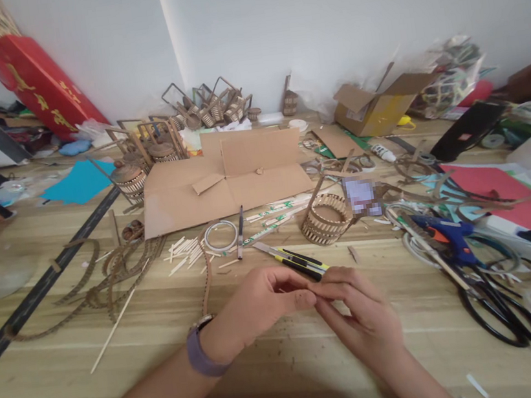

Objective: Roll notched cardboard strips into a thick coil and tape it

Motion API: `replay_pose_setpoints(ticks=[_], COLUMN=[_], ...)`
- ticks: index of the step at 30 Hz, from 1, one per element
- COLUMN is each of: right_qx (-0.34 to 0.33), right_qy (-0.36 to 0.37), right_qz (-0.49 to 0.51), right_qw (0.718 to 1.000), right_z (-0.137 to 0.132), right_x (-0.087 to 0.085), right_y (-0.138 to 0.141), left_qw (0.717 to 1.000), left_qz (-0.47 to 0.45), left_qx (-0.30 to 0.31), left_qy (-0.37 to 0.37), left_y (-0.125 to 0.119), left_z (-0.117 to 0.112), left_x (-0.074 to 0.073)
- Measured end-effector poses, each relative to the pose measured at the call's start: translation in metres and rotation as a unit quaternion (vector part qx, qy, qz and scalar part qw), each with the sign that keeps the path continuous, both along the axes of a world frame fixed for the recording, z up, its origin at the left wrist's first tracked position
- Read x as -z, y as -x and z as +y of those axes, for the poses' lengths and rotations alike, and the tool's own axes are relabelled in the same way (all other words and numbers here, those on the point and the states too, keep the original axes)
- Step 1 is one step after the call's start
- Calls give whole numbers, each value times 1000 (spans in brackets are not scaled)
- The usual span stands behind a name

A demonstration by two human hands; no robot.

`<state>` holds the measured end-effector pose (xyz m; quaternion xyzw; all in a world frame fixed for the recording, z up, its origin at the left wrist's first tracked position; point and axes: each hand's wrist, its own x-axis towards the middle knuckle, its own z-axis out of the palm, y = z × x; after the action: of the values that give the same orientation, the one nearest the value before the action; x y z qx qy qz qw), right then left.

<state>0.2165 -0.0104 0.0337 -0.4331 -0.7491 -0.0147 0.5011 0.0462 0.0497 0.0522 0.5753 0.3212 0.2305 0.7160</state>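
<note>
My left hand (271, 299), with a purple watch band (202, 354) at the wrist, meets my right hand (358, 307) low in the middle of the head view. The fingertips of both are pinched together, and whatever they hold is too small or hidden to name. Just beyond them lies a yellow-and-black utility knife (298, 263) with its blade pointing left. Behind it stands a small woven bamboo basket (326, 220) with a handle leaning out. A roll of tape (221, 236), a black pen (240, 231) and a pile of short wooden sticks (187, 253) are to the left.
Unfolded cardboard (186, 193) covers the middle of the table. A blue glue gun (447, 237) with black cable lies at right. Coiled dark strips (97, 296) lie at left, near a person's hand (0, 211). Finished-looking baskets (161, 150) stand farther back, beside an open carton (380, 105).
</note>
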Motion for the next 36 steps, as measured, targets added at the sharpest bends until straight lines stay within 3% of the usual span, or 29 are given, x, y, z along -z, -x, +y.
replay_pose_setpoints(ticks=[10,15,25,36], right_qx=[19,65,98,57], right_qy=[43,41,4,72], right_qz=[16,17,6,65], right_qw=[999,997,995,994], right_z=[0,1,-2,-2], right_x=[7,9,11,15], right_y=[0,0,6,7], left_qw=[999,992,918,868], left_qz=[-12,28,142,167], left_qx=[-27,-39,-74,-76], left_qy=[-16,-113,-364,-461], left_y=[-3,-5,-4,-2], left_z=[-2,-8,-23,-24], left_x=[7,5,-2,-2])
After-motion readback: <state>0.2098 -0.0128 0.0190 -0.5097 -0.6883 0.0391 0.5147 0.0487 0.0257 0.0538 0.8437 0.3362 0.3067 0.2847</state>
